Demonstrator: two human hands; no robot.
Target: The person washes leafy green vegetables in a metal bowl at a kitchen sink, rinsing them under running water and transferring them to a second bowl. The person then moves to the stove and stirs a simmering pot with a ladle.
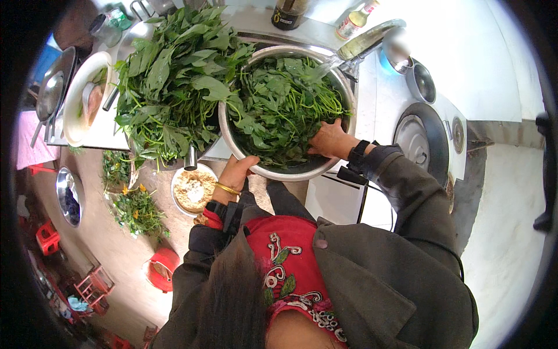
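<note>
A large metal basin (226, 140) in front of me holds wet leafy greens (283, 104). My left hand (237, 172) grips the basin's near-left rim, thumb on top. At the basin's right side, my right hand (332, 138) reaches in among the leaves and stems. Its fingertips are partly covered by greens, so whether they grip is unclear. From a faucet (370, 39) at the far right of the basin, water runs onto the leaves. Just left stands a tall heap of leafy stems (174, 87), overlapping the rim, with a dark handle (190, 159) jutting out below.
A white oval dish (69, 109) and dark pans (54, 96) are at left. Bottles (352, 25) line the back. A lidded wok (414, 139) sits at right. On the floor are a bowl of pale meal (194, 189), cut greens (138, 211) and a red bucket (162, 269).
</note>
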